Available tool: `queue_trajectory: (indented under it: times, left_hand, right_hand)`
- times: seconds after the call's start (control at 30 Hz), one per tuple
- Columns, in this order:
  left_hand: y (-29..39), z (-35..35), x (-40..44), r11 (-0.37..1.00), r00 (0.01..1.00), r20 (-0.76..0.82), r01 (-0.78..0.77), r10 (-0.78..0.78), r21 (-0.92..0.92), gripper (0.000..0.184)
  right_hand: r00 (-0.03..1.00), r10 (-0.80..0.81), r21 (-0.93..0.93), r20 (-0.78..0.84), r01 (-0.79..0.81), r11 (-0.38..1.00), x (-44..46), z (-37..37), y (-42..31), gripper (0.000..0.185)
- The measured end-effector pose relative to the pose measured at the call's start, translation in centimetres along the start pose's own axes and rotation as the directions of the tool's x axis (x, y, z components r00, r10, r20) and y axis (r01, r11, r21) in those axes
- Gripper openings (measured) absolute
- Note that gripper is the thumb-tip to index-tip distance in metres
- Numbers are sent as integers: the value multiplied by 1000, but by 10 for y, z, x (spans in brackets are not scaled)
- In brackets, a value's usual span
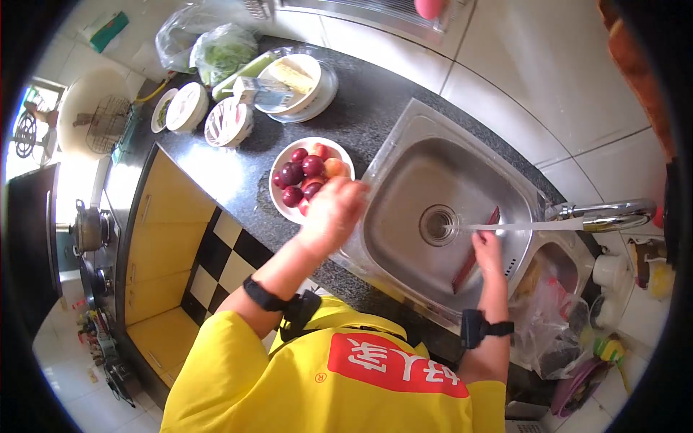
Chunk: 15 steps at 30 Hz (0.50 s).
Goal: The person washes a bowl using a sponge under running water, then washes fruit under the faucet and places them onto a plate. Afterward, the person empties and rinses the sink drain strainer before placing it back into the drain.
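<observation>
Over the right rim of a white bowl point(277, 189) is my left hand point(336, 209), blurred, and I cannot tell whether its fingers hold anything. Dark red plums point(291, 173) and orange-red round fruit point(335, 168) fill the bowl. In the stainless steel sink point(393, 209), my right hand point(488, 252) is closed on a long, narrow dark red object point(464, 273) that slants across the basin; its kind is unclear. A stream of water point(520, 226) runs from the chrome faucet point(613, 216) past that hand toward the drain point(437, 224).
On the dark counter point(238, 180) behind the fruit stand covered bowls point(228, 123), a plate stack with a carton point(263, 92), and bagged greens point(224, 54). A plastic bag point(548, 325) lies right of the sink. Yellow cabinets point(162, 245) are at left.
</observation>
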<state>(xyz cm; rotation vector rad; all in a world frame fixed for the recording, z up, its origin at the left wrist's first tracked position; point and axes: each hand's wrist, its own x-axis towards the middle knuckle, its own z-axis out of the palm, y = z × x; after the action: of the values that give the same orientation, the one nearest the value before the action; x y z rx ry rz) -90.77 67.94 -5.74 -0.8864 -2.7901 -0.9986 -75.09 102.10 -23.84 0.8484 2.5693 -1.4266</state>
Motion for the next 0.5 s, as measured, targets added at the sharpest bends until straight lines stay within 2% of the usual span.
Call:
queue_trajectory:
  times: [0.03,0.07,0.1,0.13,0.17,0.2,0.27,0.3,0.37,0.4,0.47,0.5]
  left_hand:
    - [-24,-10,-8,998,993,-101,63,-61,15,16]
    - [-38,-29,-17,990,980,-139,136,-139,-29,20]
    - [-50,-44,-25,946,934,-152,314,-323,-77,20]
    - [-72,-54,-36,893,882,-148,430,-447,-132,21]
    - [-86,-62,-46,879,861,-206,476,-466,1,24]
    - [-109,-67,-62,851,844,-121,526,-522,-4,27]
    - [-142,-60,-82,622,666,105,734,-739,-275,28]
    - [-138,-63,-81,623,668,108,731,-736,-278,28]
    - [-126,-64,-76,246,459,467,860,-756,-446,32]
    - [-126,-60,-76,245,462,472,859,-751,-450,32]
    - [-127,-51,-73,123,469,562,830,-682,-544,36]
    - [-125,-50,-70,109,453,566,837,-688,-536,38]
  right_hand:
    - [959,284,181,2,-279,943,-15,-17,-42,30]
    - [955,291,358,-56,-253,899,-19,-26,-43,34]
    - [970,239,366,-36,-210,906,-20,-42,-44,36]
    - [965,254,439,-63,-202,875,-20,-55,-53,35]
    - [958,271,510,-88,-191,839,-20,-67,-63,35]
    - [959,270,509,-90,-189,840,-20,-79,-72,35]
    - [967,204,532,-155,-93,842,-17,-99,-89,36]
    - [966,205,530,-160,-91,843,-16,-104,-96,36]
    - [956,261,608,-130,-131,783,-16,-113,-107,38]
    - [955,262,604,-138,-129,787,-15,-114,-102,38]
    - [957,276,653,-84,-157,741,-12,-112,-89,39]
    - [957,277,651,-89,-155,743,-14,-111,-94,39]
